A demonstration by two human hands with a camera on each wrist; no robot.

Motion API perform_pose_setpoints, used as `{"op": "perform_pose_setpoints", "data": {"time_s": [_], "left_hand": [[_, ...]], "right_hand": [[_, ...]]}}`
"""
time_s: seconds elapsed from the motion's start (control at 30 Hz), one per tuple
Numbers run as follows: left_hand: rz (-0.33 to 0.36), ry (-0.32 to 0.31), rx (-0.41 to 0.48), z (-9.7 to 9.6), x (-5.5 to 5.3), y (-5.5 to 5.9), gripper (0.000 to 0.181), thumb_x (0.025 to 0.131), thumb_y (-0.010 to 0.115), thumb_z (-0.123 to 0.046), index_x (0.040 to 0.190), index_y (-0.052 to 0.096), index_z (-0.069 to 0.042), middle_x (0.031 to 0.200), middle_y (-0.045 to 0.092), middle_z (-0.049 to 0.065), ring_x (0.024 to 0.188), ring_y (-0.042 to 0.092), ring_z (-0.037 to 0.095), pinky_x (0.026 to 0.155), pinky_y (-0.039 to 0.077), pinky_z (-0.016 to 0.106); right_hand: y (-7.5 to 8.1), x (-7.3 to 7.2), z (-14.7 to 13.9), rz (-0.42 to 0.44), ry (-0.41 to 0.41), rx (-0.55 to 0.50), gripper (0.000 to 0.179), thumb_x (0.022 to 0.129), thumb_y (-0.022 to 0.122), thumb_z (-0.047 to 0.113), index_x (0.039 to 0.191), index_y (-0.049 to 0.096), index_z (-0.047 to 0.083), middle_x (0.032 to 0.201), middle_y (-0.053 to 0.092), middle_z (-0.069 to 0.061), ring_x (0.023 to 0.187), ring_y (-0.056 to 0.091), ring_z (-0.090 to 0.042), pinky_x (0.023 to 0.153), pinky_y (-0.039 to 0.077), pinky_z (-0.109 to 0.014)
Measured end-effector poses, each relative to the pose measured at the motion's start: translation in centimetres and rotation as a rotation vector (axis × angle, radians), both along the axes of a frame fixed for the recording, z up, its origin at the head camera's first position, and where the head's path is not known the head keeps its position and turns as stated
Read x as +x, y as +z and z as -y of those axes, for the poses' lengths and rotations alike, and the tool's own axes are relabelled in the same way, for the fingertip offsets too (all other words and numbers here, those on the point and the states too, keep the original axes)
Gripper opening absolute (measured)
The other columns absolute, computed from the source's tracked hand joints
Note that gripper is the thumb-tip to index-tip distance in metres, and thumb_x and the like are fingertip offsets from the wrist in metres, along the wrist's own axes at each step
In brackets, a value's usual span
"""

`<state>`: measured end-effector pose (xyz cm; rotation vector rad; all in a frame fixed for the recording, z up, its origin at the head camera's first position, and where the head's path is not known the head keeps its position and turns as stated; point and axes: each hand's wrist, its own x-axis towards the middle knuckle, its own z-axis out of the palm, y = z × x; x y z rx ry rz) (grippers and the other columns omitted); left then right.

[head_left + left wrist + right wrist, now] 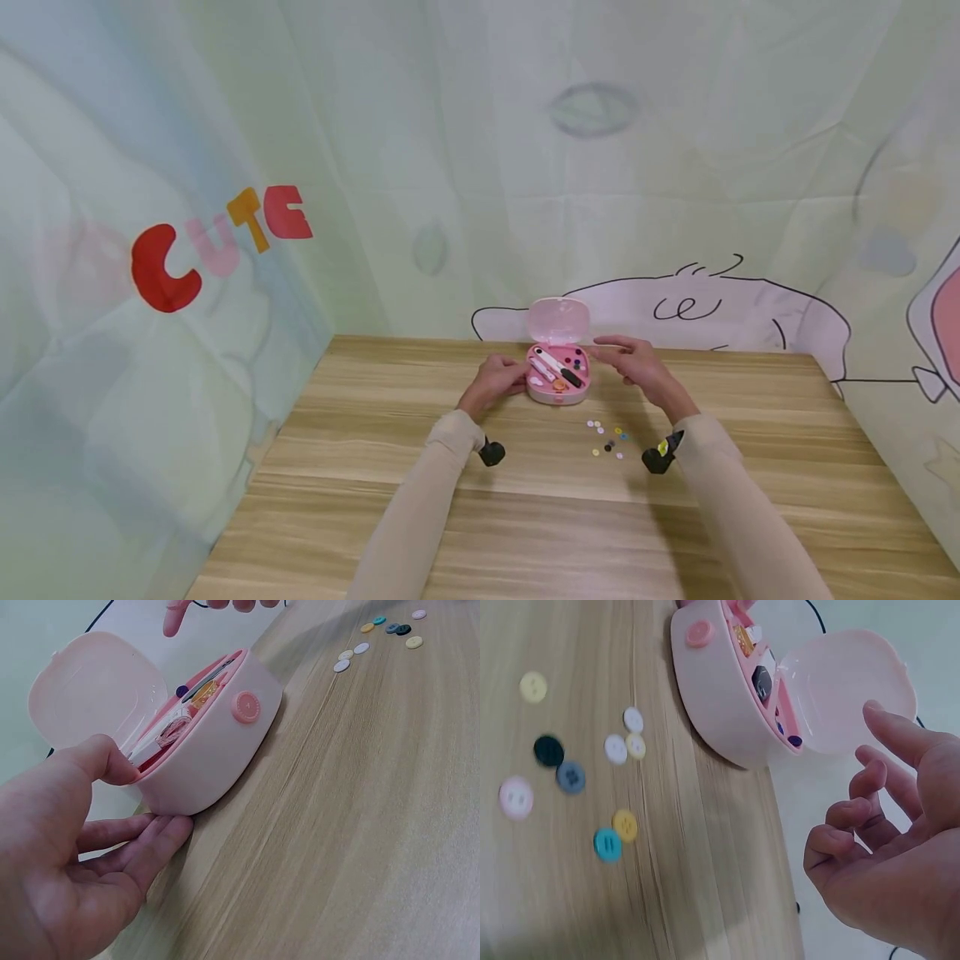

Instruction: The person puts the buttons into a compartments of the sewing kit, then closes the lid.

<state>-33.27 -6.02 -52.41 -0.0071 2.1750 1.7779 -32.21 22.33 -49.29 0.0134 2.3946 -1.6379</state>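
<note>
A pink sewing box [542, 397] stands on the table near the back wall, its clear pink lid [559, 319] raised. Inside lie a long tool with a white shaft and black end [571, 377], an orange item [204, 693] and several small dark spools [577, 364]. My left hand [497, 379] grips the box's left side, thumb over the rim and fingertips low against the outer wall. On the other side, my right hand [637, 364] hovers beside the lid, holding nothing, its fingers loosely bent in the right wrist view.
Several loose buttons lie on the wooden table [525, 517] in front of the box, toward the right, among them a teal button [607, 844], a black button [549, 751] and a pink button [516, 797]. A printed cloth [450, 167] hangs right behind the table's back edge.
</note>
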Motion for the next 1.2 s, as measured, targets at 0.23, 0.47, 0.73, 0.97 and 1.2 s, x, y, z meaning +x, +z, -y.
{"op": "perform_pose_setpoints", "data": {"time_s": [0.23,0.47,0.73,0.97,1.2], "left_hand": [[0.006,-0.001,0.012,0.0,-0.3,-0.1,0.030,0.102,0.065,-0.017,0.117,0.069,0.009,0.105,0.070,0.015,0.088,0.069,0.017,0.085,0.062,0.032],[0.014,0.005,0.025,0.0,-0.3,-0.1,0.029,0.102,0.065,-0.016,0.116,0.069,0.010,0.103,0.070,0.014,0.087,0.069,0.016,0.086,0.062,0.033],[0.015,0.007,0.019,0.0,-0.2,-0.1,0.031,0.103,0.066,-0.018,0.117,0.070,0.009,0.105,0.071,0.015,0.089,0.070,0.017,0.085,0.062,0.032],[0.009,0.010,0.005,0.0,0.1,-0.1,0.028,0.102,0.066,-0.018,0.114,0.071,0.007,0.104,0.071,0.014,0.088,0.070,0.016,0.083,0.062,0.030],[0.011,0.014,0.010,-0.1,0.0,0.0,0.029,0.102,0.065,-0.018,0.115,0.071,0.008,0.103,0.071,0.013,0.087,0.069,0.015,0.083,0.062,0.029]], "right_hand": [[0.2,1.1,-1.2,-0.029,0.065,0.082,0.052,0.100,0.071,0.035,0.145,0.060,0.011,0.103,0.055,-0.011,0.085,0.046,-0.028,0.068,0.042,-0.032],[-0.1,2.8,-2.2,-0.110,0.121,0.159,0.051,0.096,0.077,0.031,0.139,0.065,0.007,0.089,0.057,-0.009,0.081,0.047,-0.025,0.059,0.040,-0.029],[-1.1,5.3,-3.3,-0.185,0.163,0.249,0.041,0.095,0.078,0.025,0.129,0.070,0.003,0.084,0.062,-0.008,0.079,0.051,-0.023,0.060,0.042,-0.029],[-2.6,7.4,-4.4,-0.238,0.185,0.280,0.035,0.093,0.079,0.019,0.122,0.072,0.001,0.077,0.060,-0.004,0.073,0.052,-0.020,0.057,0.043,-0.026],[-3.9,8.7,-4.6,-0.317,0.187,0.358,0.030,0.091,0.082,0.021,0.114,0.076,0.003,0.071,0.057,0.002,0.063,0.048,-0.012,0.052,0.039,-0.023]]}}
